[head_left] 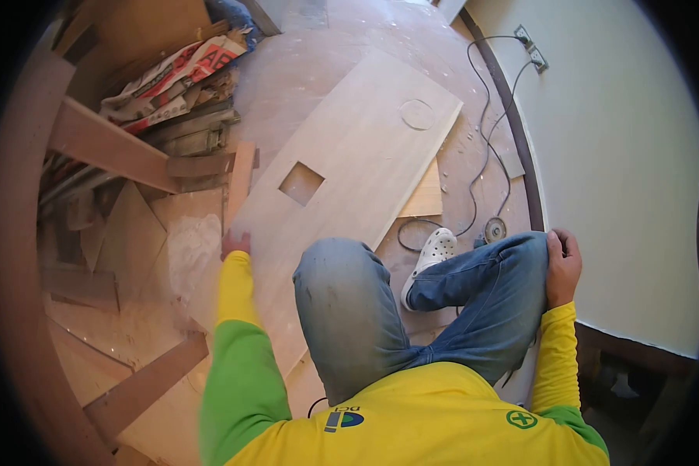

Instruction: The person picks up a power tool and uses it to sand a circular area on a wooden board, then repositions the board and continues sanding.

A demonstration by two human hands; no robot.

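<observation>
A long pale slab [349, 132], like a large tile, lies at a slant on the floor in front of me. It has a square cutout near its middle and a circle marked or cut toward its far end. My left hand [235, 243] is at the slab's left edge, its fingers bent round the rim and a little blurred. My right hand [564, 268] rests on my bent right knee, holding nothing, with its fingers apart. Near that knee lies an angle grinder [495, 228] with a round disc; its body is partly hidden behind my leg.
Black cords [487, 116] run from the wall sockets [531, 48] down to the floor. A pale wooden board [426, 193] shows under the slab's right edge. At left stand a wooden frame [113, 147] and a pile of offcuts and torn bags [182, 85]. A wall [613, 155] bounds the right.
</observation>
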